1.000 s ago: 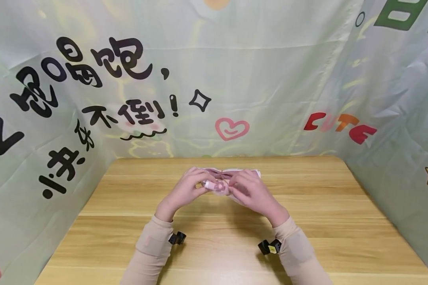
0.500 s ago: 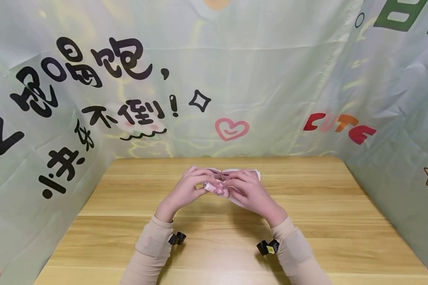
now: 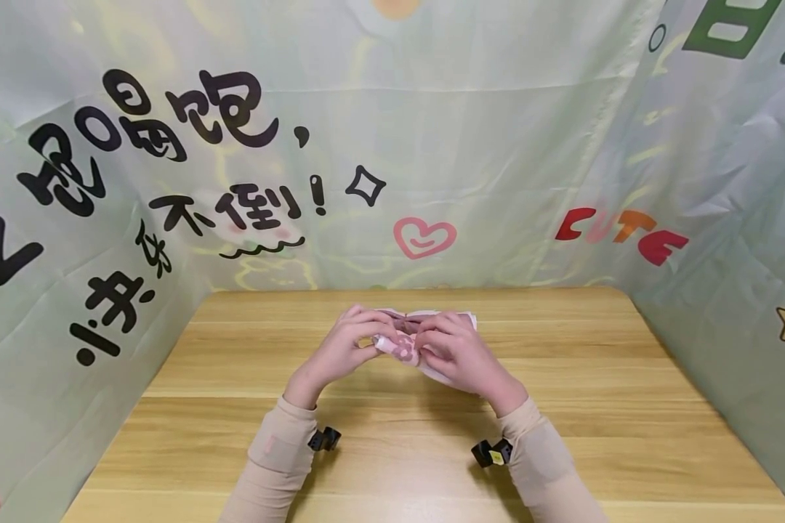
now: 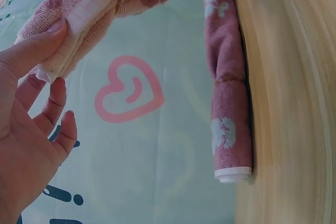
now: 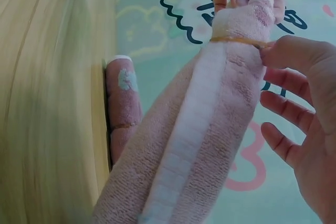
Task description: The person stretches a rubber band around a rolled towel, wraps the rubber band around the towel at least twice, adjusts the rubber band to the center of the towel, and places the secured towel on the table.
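Observation:
Both hands hold a rolled pink towel (image 5: 210,103) with a white edge strip running along it. My left hand (image 3: 343,347) pinches one end between thumb and fingers, as the left wrist view shows. An orange-brown rubber band (image 5: 239,40) circles the roll near that end and draws it in. The right hand (image 3: 461,352) pinches this band at the roll's side with thumb and forefinger, its other fingers loosely bent away from the towel. A second rolled towel (image 4: 229,114), darker pink with pale patterns, lies behind on the table with a band round its middle.
The wooden table (image 3: 562,407) ends at a pale printed cloth backdrop (image 3: 497,160), which also hangs at both sides. Black wrist cameras (image 3: 493,453) sit on both wrists, just above the tabletop.
The right hand's thumb and fingers have drawn closer together and slightly left against the held towel. The towel's near end has turned a little. The left hand stays almost in place.

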Tool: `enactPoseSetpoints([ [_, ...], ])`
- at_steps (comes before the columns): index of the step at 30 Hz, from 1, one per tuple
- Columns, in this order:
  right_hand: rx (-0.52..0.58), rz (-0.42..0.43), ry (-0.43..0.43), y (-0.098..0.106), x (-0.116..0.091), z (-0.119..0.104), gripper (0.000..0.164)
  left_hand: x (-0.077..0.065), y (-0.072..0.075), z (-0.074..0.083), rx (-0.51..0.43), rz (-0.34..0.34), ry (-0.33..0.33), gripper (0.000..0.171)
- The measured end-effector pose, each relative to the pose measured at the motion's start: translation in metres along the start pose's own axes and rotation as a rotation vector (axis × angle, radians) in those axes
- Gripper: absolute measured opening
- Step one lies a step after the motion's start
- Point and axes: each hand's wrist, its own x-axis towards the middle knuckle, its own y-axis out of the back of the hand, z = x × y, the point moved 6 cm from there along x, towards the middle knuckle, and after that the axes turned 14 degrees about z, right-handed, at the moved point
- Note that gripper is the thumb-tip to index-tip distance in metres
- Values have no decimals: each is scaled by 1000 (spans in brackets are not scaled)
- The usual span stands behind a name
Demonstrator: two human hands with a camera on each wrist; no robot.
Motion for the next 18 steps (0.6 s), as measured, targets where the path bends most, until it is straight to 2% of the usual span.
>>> enactPoseSetpoints([
  [6, -6, -31, 48, -2, -1, -1, 8, 1, -4, 4, -32, -12, -48, 17],
  [13, -38, -98, 7, -5, -6, 7, 10, 1, -7, 9, -28, -38, -40, 15],
  [18, -54, -165, 7, -9, -8, 8, 13, 2, -6, 11, -35, -23, -71, 15],
])
